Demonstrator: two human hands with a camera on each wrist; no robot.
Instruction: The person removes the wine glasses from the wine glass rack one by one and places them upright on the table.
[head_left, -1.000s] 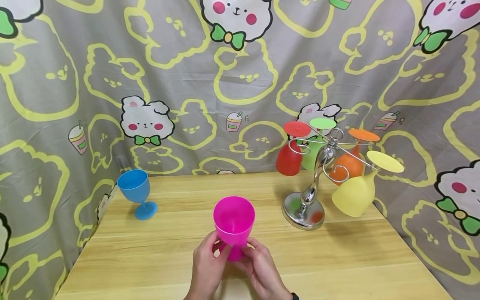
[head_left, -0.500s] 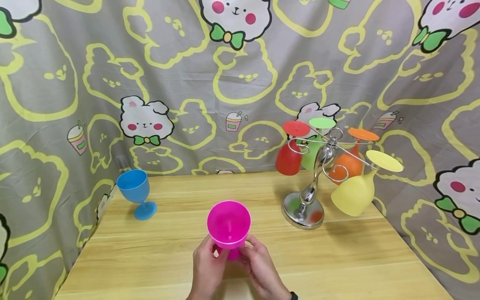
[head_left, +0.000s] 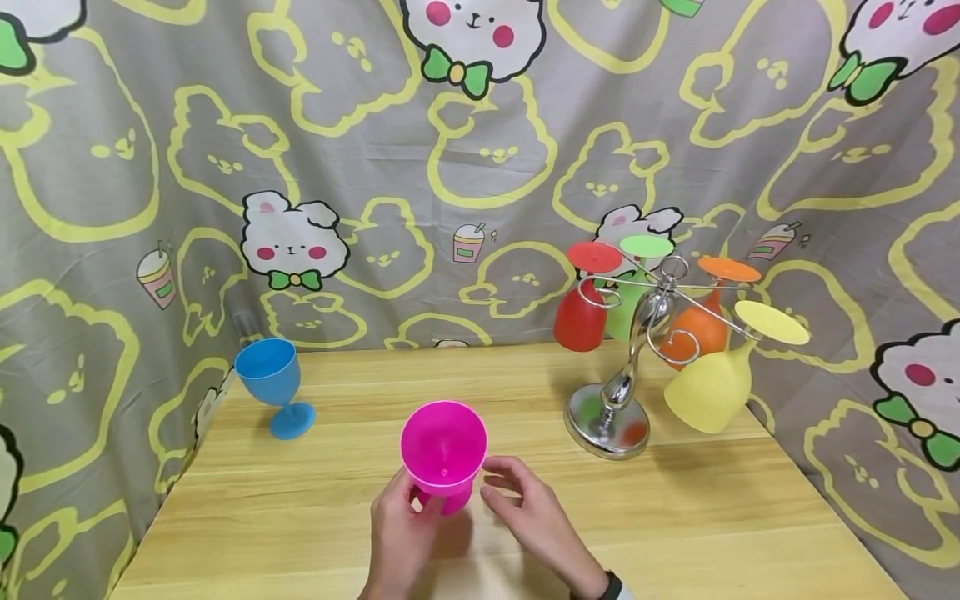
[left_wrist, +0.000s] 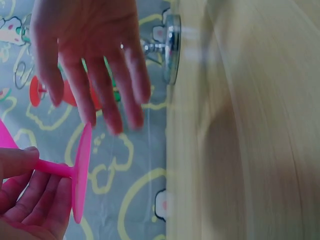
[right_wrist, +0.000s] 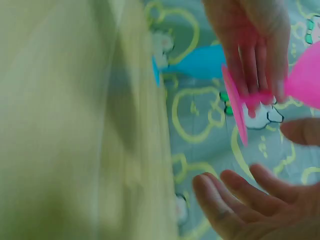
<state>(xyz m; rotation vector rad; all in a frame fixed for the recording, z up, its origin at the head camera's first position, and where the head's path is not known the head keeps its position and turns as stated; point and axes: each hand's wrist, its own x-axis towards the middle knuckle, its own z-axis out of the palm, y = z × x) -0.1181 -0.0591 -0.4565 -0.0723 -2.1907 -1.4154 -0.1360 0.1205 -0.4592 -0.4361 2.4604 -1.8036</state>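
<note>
My left hand (head_left: 402, 527) pinches the stem of a pink goblet (head_left: 444, 446) between thumb and fingers. The goblet's mouth leans up toward the head camera, and in the left wrist view its round foot (left_wrist: 82, 175) hangs clear of the tabletop. To the right of the goblet, my right hand (head_left: 536, 512) is apart from it, fingers spread and slightly bent with nothing in them. In the right wrist view the left fingers (right_wrist: 248, 65) wrap the stem, and the right hand (right_wrist: 250, 205) lies below it.
A blue goblet (head_left: 267, 372) stands upright at the table's (head_left: 360, 375) back left. At the right, a chrome rack (head_left: 606, 421) carries upside-down goblets: red (head_left: 580, 321), green (head_left: 619, 312), orange (head_left: 693, 329) and yellow (head_left: 708, 392). A patterned curtain (head_left: 360, 158) closes off the back and sides.
Both hands held the pink goblet before; my right hand has let go and moved off to the right. The goblet has shifted left and tipped its mouth more toward the head camera.
</note>
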